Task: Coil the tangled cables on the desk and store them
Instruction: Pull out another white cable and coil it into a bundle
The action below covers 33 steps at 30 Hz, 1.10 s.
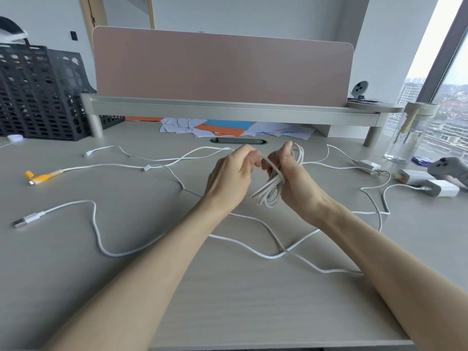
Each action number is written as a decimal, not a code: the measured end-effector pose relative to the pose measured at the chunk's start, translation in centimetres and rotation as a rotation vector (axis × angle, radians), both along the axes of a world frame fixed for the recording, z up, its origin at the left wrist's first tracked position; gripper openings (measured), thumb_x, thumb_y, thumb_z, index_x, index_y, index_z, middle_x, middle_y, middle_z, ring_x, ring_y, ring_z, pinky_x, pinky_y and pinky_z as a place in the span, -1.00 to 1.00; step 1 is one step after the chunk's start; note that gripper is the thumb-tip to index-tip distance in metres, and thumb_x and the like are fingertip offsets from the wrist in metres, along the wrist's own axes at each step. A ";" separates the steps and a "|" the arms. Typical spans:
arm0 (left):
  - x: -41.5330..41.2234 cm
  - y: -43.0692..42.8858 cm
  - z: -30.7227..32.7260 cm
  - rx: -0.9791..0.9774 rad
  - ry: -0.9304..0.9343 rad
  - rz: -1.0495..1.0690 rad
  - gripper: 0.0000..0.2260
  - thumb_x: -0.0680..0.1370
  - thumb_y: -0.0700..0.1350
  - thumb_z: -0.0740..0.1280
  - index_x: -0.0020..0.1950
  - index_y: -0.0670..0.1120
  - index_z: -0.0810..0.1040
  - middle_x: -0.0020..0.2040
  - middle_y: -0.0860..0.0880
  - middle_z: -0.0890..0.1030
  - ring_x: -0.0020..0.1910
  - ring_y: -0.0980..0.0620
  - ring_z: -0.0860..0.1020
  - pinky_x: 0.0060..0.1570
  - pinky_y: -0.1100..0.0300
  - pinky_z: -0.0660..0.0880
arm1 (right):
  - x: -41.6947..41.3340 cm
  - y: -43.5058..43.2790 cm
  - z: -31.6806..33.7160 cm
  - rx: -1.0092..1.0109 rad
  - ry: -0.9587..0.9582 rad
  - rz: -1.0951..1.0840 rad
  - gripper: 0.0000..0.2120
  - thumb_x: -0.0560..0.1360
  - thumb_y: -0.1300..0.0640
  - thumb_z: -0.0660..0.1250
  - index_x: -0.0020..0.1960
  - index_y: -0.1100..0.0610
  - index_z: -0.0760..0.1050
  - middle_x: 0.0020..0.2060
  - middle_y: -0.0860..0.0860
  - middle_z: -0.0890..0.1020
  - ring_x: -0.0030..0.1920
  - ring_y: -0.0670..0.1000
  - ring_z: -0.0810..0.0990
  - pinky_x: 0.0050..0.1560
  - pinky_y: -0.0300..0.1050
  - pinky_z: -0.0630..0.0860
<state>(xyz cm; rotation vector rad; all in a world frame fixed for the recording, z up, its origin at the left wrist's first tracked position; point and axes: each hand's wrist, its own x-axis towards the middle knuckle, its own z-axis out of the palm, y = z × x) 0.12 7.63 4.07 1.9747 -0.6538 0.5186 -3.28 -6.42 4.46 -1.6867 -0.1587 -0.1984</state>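
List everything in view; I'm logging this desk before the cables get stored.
coiled cable: 1, white, in right hand
loose cables: several, white, strewn over desk
orange-tipped cable: 1, white, desk left
chargers: about 3, white, desk right
file organiser: 1, black, back left
shelf: 1, grey, desk rear
partition: 1, pink, above shelf
papers: pile, white, orange, blue, under shelf
glass jar: 1, clear, far right
controller: 1, grey, right edge
left hand: 1, pinches coiled cable's strand
right hand: 1, grips coiled cable

No text or label seems readable on anything here.
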 end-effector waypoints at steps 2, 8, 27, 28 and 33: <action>0.2 0.1 -0.2 -0.015 0.018 0.011 -0.75 0.59 0.01 0.12 -0.28 0.12 0.41 -0.41 0.12 0.44 -0.38 0.07 0.39 -0.26 0.08 0.37 | -0.3 0.4 0.4 0.261 0.014 0.061 -0.48 0.63 -0.29 -0.08 -0.24 0.05 0.36 -0.23 0.01 0.43 -0.22 -0.03 0.38 -0.08 -0.09 0.30; 0.1 -0.2 -1.2 0.043 0.136 -0.060 -0.84 0.53 0.00 0.15 -0.15 0.14 0.52 -0.23 0.05 0.62 -0.16 -0.06 0.58 -0.10 -0.07 0.53 | -1.0 0.8 1.4 0.699 0.090 0.246 -0.42 0.62 -0.29 -0.06 -0.34 0.11 0.29 0.18 0.01 0.64 -0.14 -0.03 0.62 -0.06 -0.04 0.51; -2.4 -1.7 -0.9 0.027 0.262 -0.148 -0.53 0.61 0.24 0.06 -0.38 0.03 0.41 -0.53 0.15 0.45 -0.45 0.21 0.43 -0.30 0.16 0.35 | 0.3 0.4 1.3 0.386 0.030 0.020 -0.24 0.57 -0.40 -0.15 -0.07 0.14 0.60 -0.08 0.10 0.68 -0.24 0.06 0.43 -0.19 -0.07 0.29; -2.3 -1.8 -1.1 -0.029 0.305 -0.168 -0.52 0.63 0.19 0.05 -0.42 0.01 0.35 -0.59 0.13 0.38 -0.54 0.20 0.35 -0.37 0.18 0.26 | 0.2 0.6 1.3 0.413 0.038 0.055 -0.26 0.56 -0.40 -0.14 -0.18 0.09 0.61 -0.01 0.08 0.69 -0.27 0.05 0.40 -0.20 -0.05 0.27; -3.2 -1.9 -0.7 0.189 0.361 -0.099 -0.59 0.62 0.23 0.00 0.09 -0.02 0.47 -0.09 -0.07 0.59 -0.15 -0.14 0.52 -0.16 0.03 0.44 | 0.2 0.5 1.0 0.457 0.148 0.160 -0.10 0.50 -0.49 -0.18 0.36 0.15 0.51 -0.02 -0.05 0.69 -0.15 -0.07 0.65 -0.12 -0.16 0.42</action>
